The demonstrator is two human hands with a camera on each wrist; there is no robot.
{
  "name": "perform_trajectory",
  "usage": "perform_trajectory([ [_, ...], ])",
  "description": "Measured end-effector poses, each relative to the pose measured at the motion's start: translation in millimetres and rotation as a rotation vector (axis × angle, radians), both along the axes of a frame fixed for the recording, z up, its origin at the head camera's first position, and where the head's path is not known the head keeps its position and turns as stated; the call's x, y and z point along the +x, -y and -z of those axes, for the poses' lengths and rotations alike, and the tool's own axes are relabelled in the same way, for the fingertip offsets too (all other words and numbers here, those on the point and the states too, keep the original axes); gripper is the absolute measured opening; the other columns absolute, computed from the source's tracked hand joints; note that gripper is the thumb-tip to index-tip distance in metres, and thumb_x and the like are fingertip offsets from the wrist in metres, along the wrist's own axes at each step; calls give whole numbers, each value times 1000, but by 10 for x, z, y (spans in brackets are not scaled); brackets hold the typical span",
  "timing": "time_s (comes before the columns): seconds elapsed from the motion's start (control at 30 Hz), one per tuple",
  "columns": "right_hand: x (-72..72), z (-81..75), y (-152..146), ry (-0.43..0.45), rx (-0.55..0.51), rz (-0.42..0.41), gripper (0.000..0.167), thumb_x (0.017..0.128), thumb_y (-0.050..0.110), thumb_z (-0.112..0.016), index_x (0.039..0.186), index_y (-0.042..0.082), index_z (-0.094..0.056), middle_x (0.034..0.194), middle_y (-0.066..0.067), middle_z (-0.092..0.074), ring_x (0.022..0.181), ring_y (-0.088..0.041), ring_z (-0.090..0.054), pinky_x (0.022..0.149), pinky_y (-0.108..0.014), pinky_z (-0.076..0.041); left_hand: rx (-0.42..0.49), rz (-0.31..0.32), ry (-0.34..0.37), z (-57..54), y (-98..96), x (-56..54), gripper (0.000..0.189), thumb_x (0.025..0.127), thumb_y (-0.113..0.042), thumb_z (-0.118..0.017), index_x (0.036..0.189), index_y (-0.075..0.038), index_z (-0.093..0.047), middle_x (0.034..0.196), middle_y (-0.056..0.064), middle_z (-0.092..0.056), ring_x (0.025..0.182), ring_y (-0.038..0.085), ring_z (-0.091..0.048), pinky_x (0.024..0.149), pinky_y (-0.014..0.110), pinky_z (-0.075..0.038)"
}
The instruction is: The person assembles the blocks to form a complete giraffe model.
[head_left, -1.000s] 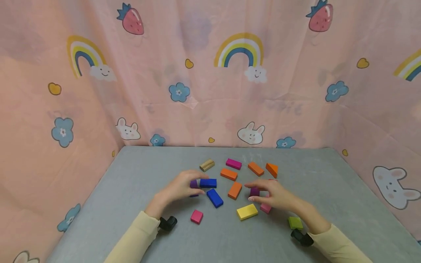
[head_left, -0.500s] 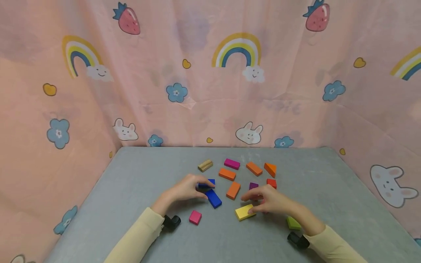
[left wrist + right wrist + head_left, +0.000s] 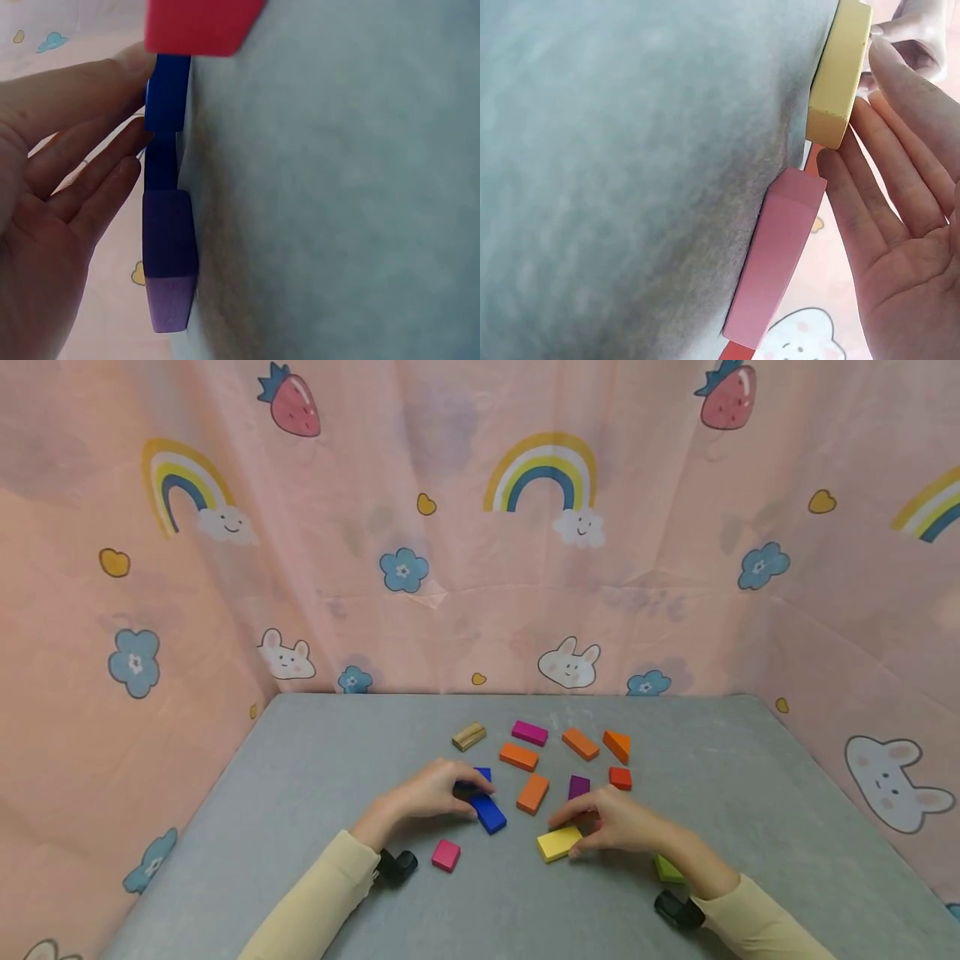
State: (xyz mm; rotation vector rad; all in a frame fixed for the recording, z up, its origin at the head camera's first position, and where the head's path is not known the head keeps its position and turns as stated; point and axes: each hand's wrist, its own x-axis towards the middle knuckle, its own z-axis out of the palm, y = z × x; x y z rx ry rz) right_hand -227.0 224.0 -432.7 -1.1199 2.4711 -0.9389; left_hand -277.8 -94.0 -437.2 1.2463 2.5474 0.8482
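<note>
My left hand (image 3: 429, 792) hovers low with thumb and fingers apart, the thumb tip at the near-left end of a blue block (image 3: 491, 816). A second blue block (image 3: 483, 773) shows behind the fingers. In the left wrist view a purple block (image 3: 169, 236) lies under the palm, hidden from the head camera. My right hand (image 3: 618, 818) has its fingers loosely extended about a yellow block (image 3: 557, 843), thumb tip by its right end. Below that palm, the right wrist view shows a pink block (image 3: 776, 259), mostly covered from above.
Behind the hands lie orange blocks (image 3: 532, 794), a magenta block (image 3: 530, 732), an orange triangle (image 3: 617, 746), a red block (image 3: 620, 778), a dark purple block (image 3: 579, 787) and a wooden piece (image 3: 469, 737). Nearer are a crimson block (image 3: 446, 856) and a green block (image 3: 667, 869).
The left hand has shifted right, from the purple block toward the blue block. The right hand has come nearer the body, from the dark purple block to the yellow block. The blocks stay put.
</note>
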Motion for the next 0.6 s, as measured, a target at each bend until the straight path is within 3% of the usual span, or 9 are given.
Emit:
perform_trajectory([
  [0.6, 7, 6, -2, 12, 57, 33, 29, 80, 22, -76, 109, 19, -72, 106, 9, -70, 98, -8, -63, 84, -27, -53, -47, 7, 0, 36, -48, -47, 35, 83, -11, -73, 116, -18, -68, 115, -9, -67, 108, 4, -59, 94, 22, -47],
])
